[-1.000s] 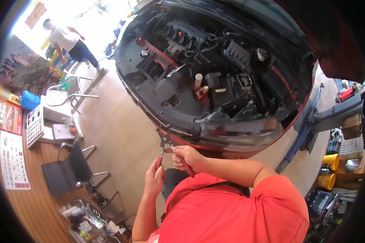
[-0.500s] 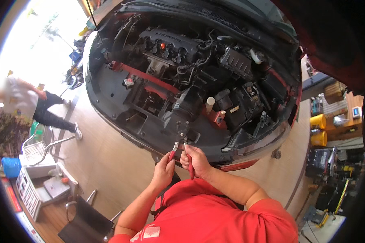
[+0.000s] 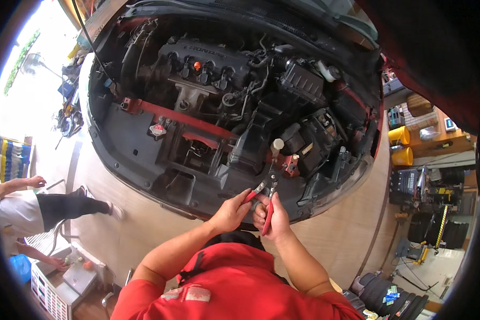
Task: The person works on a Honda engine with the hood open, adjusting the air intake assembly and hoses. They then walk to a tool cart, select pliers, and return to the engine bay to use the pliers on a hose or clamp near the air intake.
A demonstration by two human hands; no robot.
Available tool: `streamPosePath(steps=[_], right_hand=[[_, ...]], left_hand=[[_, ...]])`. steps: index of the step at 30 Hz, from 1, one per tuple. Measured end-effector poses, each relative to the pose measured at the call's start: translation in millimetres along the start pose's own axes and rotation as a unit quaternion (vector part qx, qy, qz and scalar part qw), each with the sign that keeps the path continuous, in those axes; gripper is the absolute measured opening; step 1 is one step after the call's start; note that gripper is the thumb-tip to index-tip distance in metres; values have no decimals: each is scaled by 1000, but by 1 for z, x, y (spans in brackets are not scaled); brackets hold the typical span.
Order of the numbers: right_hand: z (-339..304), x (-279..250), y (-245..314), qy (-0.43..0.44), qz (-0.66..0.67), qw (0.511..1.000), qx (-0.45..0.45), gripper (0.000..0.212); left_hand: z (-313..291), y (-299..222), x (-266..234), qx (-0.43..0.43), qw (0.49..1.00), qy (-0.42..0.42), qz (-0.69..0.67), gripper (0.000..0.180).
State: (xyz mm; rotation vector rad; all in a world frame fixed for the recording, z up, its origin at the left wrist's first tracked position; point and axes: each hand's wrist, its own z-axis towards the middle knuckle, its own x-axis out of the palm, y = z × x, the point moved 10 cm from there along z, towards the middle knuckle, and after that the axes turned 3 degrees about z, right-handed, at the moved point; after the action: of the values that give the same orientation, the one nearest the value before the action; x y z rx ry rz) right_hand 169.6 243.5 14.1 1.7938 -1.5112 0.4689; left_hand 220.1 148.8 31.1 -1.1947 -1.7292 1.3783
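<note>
A pair of red-handled pliers (image 3: 273, 179) is held over the front edge of the engine bay, with a hand on each handle. My left hand (image 3: 231, 213) is closed round the left handle, and my right hand (image 3: 275, 220) grips the right one. The dark jaws point away from me, just below a cream-coloured cap (image 3: 277, 144); whether they touch anything there I cannot tell. Beside the jaws on the right is a red bracket (image 3: 291, 165). The black front cover panel (image 3: 144, 160) stretches left of the pliers.
Left of the jaws a red crossbar (image 3: 184, 118) runs in front of the engine cover (image 3: 205, 56). The battery (image 3: 320, 144) sits to the right. On the left, another person (image 3: 18, 213) reaches toward a white crate (image 3: 48, 288). Stacked tyres (image 3: 389, 298) stand at lower right.
Both hands have carried the pliers right and forward, bringing the jaws close to the cream cap. My view has shifted. The other person now has a hand at the white crate.
</note>
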Motion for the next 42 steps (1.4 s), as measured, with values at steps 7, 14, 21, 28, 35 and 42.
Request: streamPosePath(steps=[7, 14, 21, 28, 35, 42], right_hand=[[59, 36, -11, 72, 1, 995, 63, 66], [102, 72, -5, 34, -8, 999, 38, 69], [142, 100, 13, -27, 13, 999, -31, 70], [196, 141, 47, -20, 34, 996, -81, 61], [229, 145, 168, -124, -108, 970, -177, 29], [278, 143, 304, -141, -173, 942, -252, 16]], left_hand=[[8, 11, -62, -99, 990, -42, 89, 48], [43, 10, -116, -67, 993, -19, 95, 46], [95, 8, -153, -54, 994, 78, 52, 46], [160, 2, -203, -35, 997, 74, 4, 40], [254, -20, -208, -57, 994, 81, -34, 41], [386, -65, -200, -38, 987, 113, -109, 56]])
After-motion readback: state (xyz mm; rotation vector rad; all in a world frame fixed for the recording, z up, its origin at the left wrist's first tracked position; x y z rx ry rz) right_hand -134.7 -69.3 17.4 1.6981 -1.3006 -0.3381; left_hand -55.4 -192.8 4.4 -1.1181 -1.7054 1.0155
